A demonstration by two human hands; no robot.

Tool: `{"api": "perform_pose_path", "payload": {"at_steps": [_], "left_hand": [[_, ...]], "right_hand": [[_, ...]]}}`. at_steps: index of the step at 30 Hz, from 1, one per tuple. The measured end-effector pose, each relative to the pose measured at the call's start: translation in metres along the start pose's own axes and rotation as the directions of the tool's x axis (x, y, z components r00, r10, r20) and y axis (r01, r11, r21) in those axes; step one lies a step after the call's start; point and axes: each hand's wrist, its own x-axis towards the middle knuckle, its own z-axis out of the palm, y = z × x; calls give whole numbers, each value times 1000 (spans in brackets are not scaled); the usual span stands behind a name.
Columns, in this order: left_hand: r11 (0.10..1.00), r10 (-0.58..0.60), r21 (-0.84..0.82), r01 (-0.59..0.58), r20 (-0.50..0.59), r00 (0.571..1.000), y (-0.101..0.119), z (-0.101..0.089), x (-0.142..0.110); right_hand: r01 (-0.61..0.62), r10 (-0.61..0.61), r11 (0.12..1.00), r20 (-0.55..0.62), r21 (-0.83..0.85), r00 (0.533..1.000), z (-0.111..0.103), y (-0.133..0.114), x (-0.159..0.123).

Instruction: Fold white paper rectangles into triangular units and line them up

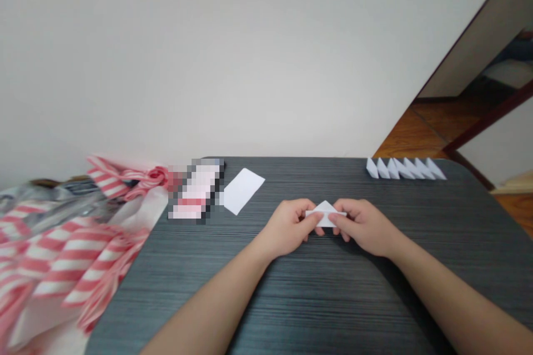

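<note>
Between my two hands is a small white folded paper [325, 207], its pointed top facing away from me and a folded strip along its lower edge. My left hand [291, 226] pinches its left side, thumb on top and fingers curled beneath. On the right side my right hand [363, 226] grips it the same way, and the two thumbs nearly meet at the middle. Both hands are over the dark table [291, 310]. To the left of them lies a flat white sheet of paper [244, 191].
Several white folded paper pieces [403, 168] stand in a row at the table's far right. A pixelated, phone-like object [196, 188] lies at the far left. Red-and-white striped cloth [79, 255] is heaped beside the table's left edge. A pale wall [266, 55] rises behind.
</note>
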Motion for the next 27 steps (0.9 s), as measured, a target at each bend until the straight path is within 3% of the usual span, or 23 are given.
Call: {"api": "perform_pose_path", "payload": {"at_steps": [8, 19, 27], "left_hand": [[1000, -9, -14, 9, -2, 1000, 7, -2, -1], [1000, -5, -14, 5, -43, 999, -4, -1, 1], [1000, 4, -10, -5, -21, 1000, -3, -1, 0]], "right_hand": [[-26, 25, 997, 5, 73, 1000, 0, 3, 0], [-51, 53, 996, -21, 78, 998, 0, 6, 1], [-65, 63, 995, 26, 82, 998, 0, 0, 0]]}}
